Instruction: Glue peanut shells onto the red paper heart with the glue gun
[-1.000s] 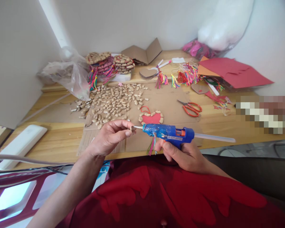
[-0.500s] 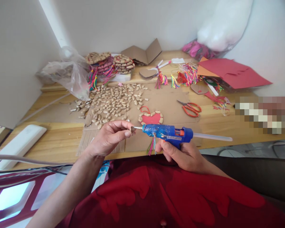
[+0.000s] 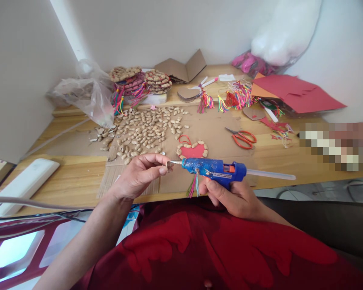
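Observation:
My right hand (image 3: 230, 195) is wrapped round the grip of a blue hot glue gun (image 3: 211, 168), with a clear glue stick (image 3: 272, 174) poking out of its back end. Between the thumb and fingers of my left hand (image 3: 145, 173) is a peanut shell (image 3: 170, 165), mostly covered by the fingertips. The gun's metal nozzle (image 3: 176, 162) points left and meets the shell. Just beyond the gun lies a red heart-shaped piece (image 3: 193, 151), edged with peanuts and topped by a red cord loop. Coloured tassel strands (image 3: 193, 187) hang out below the gun.
Many loose peanuts (image 3: 145, 131) are spread over the cardboard (image 3: 211, 121) at left. Orange-handled scissors (image 3: 244, 139) lie to the right. Stacked peanut-covered pieces (image 3: 157, 81), a plastic bag (image 3: 90, 96), tassels (image 3: 240, 94) and red sheets (image 3: 314, 94) line the back. A white power strip (image 3: 27, 185) is at far left.
Almost nothing has changed. Both hands stay in place, with the nozzle still at the peanut shell.

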Demonstrator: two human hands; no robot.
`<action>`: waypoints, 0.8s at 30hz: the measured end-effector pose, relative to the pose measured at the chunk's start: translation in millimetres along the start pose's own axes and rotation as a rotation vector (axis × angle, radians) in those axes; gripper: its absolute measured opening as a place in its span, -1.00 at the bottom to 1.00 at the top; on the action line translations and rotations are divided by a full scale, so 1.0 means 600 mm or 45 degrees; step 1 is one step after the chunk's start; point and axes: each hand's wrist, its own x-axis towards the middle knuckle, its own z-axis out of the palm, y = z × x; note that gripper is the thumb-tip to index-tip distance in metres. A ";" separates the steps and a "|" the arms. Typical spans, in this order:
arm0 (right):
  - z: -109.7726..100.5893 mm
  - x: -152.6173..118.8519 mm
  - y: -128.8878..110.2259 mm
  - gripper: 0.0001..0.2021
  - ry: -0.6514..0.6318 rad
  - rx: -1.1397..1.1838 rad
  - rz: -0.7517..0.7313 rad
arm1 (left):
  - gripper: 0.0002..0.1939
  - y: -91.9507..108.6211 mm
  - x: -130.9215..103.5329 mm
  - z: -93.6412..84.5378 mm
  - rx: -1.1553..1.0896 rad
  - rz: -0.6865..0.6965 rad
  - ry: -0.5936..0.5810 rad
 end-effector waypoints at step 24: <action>0.001 0.000 -0.003 -0.64 -0.004 -0.002 -0.010 | -0.74 -0.004 0.000 -0.001 -0.023 0.011 -0.059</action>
